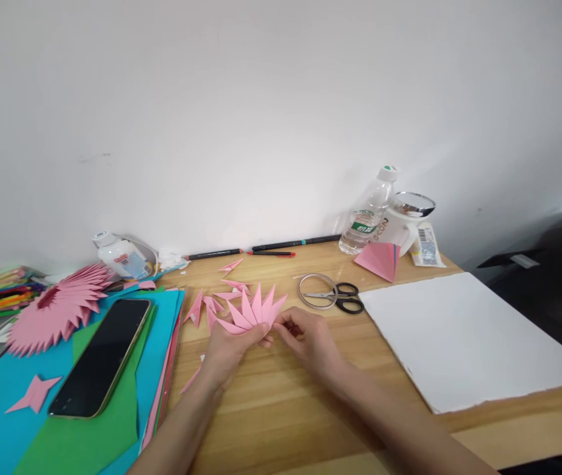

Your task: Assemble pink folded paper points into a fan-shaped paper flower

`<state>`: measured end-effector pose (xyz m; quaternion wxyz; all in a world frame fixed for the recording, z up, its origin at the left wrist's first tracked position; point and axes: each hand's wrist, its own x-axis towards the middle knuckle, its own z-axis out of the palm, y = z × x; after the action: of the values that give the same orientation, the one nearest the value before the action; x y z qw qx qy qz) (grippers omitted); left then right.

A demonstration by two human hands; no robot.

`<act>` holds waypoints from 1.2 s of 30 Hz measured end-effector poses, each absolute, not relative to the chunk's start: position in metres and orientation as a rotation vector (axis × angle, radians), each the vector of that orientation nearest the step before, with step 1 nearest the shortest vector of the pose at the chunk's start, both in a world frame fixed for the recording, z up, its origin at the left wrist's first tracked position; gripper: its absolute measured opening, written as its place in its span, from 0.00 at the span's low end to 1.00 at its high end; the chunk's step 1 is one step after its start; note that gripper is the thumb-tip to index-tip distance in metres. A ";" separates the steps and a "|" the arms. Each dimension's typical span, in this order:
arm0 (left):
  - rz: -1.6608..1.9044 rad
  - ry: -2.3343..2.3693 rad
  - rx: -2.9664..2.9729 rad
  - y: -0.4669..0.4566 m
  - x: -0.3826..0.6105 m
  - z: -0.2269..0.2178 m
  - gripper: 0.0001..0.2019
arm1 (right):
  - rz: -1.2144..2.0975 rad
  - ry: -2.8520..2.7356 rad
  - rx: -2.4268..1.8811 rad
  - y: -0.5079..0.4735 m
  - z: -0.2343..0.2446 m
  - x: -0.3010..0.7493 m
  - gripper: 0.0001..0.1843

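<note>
1. Left hand [229,346] has a pink folded-paper fan [256,310] pinched near its base, thumb on the front, points spreading upward.
2. Right hand [313,333] is right beside the fan's lower right end, thumb and fingertips drawn in narrow — can't tell if they're actually gripping any paper.
3. So the fan's up front, roughly mid-surface [271,409], with loose pink folded pieces [194,309] lying just behind and left of it.
4. Off to the right there's a pair of black-handled scissors [340,297], blades overlapping a silver ring [318,307], then a big white board [469,343].
5. Left side: a smartphone [103,356] on green and blue paper sheets, plus a bigger spiky pink paper ring [66,313] near it.
</note>
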<state>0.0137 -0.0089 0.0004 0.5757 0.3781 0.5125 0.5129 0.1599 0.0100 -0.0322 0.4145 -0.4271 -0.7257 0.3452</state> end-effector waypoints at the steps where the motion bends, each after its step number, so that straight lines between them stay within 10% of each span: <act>1: 1.198 1.190 0.886 -0.009 0.014 0.001 0.13 | 0.874 -1.827 -1.077 0.010 -0.031 0.160 0.07; 36: 1.188 1.251 0.970 -0.006 0.012 -0.003 0.09 | 0.859 -1.811 -1.135 0.012 -0.033 0.157 0.06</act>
<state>0.0118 -0.0060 -0.0033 0.5492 0.4096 0.5283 0.5015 0.1570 0.0117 -0.0334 0.4069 -0.4503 -0.7182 0.3405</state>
